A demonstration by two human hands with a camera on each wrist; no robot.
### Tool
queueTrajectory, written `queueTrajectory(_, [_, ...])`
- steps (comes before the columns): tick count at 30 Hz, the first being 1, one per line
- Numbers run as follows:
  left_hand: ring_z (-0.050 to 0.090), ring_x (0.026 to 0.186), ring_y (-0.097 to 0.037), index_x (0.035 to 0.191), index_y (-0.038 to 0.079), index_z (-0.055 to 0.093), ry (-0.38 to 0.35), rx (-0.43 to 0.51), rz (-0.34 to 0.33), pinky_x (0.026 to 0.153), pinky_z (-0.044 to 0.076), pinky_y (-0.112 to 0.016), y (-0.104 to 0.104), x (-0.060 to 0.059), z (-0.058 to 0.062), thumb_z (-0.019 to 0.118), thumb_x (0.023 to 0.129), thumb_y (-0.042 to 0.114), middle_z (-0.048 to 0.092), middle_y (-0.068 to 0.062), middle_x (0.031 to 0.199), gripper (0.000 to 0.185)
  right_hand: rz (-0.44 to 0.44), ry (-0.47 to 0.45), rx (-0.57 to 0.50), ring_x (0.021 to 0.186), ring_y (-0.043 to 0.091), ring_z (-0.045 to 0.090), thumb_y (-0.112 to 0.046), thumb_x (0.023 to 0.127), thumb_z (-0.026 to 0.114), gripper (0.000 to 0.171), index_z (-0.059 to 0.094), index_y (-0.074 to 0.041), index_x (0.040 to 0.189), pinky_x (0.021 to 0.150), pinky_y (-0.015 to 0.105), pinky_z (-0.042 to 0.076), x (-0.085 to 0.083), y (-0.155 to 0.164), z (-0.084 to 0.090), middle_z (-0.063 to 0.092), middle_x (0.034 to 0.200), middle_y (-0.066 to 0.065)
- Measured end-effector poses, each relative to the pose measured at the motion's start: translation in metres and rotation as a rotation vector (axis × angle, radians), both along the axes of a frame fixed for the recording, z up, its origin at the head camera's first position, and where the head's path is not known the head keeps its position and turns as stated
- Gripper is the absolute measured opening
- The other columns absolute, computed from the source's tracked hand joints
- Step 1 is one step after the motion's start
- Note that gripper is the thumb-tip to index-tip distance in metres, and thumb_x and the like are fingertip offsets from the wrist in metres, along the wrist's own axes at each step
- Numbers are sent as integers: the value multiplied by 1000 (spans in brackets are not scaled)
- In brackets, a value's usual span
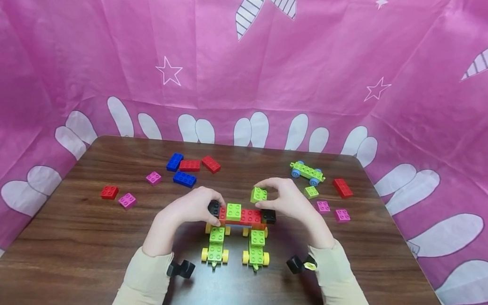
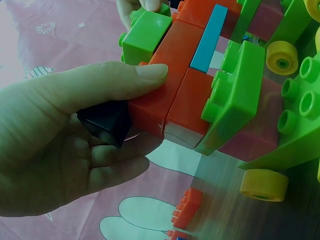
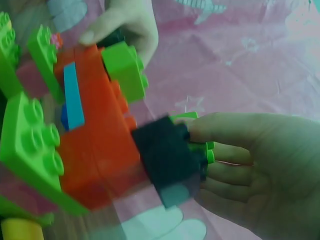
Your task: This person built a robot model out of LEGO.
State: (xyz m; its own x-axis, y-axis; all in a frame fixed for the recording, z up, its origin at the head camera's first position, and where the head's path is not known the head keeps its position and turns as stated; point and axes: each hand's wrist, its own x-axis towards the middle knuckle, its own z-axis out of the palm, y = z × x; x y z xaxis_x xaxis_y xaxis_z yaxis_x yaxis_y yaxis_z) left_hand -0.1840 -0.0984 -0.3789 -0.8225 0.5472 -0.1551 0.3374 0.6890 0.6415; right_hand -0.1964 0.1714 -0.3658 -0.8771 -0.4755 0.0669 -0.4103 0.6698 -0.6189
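The head view is evenly lit and clear, with pale glare on the near worktop and soft shadows beside the sleeves, while both wrist views are dimmer and green-tinted, the right one hazy with the black brick visibly blurred.

The left hand has a red brick in its grip, the thumb across it and the fingers behind the adjoining black brick. A green brick sits beyond the thumb tip; a blue strip shows on the other side. At the top edge, part of the right hand appears. To the right are studded green plates, pinkish bricks and yellow wheels. Loose red bricks lie low on the desk, pink cloth behind.
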Motion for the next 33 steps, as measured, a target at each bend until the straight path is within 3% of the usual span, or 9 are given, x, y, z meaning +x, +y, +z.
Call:
queueTrajectory(10, [59, 96, -16, 108, 11, 71, -5, 10, -4, 82, 55, -33, 0, 1, 1, 84, 75, 18, 69, 0, 102, 36, 156, 33, 43, 103, 21, 65, -21, 79, 81, 39, 71, -8, 114, 91, 45, 54, 10, -13, 4, 73, 111, 4])
queueTrajectory(14, [59, 94, -16, 107, 11, 71, -9, 16, -3, 81, 55, -32, 0, 1, 1, 84, 75, 18, 68, 0, 100, 36, 186, 12, 58, 99, 17, 64, -21, 80, 81, 37, 71, -8, 113, 86, 38, 57, 12, -16, 3, 72, 109, 3])
queueTrajectory(22, [59, 94, -15, 107, 12, 71, -25, 30, 4, 81, 56, -32, -1, 1, 0, 84, 74, 17, 68, 1, 99, 36, 194, -29, 65, 88, 14, 61, -20, 79, 81, 37, 72, -9, 113, 78, 27, 55, 15, -20, -1, 72, 107, 2])
queueTrajectory(33, [60, 93, -15, 106, 13, 71, -30, 43, -1, 80, 56, -31, -1, 1, -1, 85, 74, 17, 68, 2, 98, 35, 192, 1, 106, 84, 15, 60, -19, 78, 81, 37, 73, -9, 112, 73, 23, 51, 18, -25, -3, 73, 105, 3])
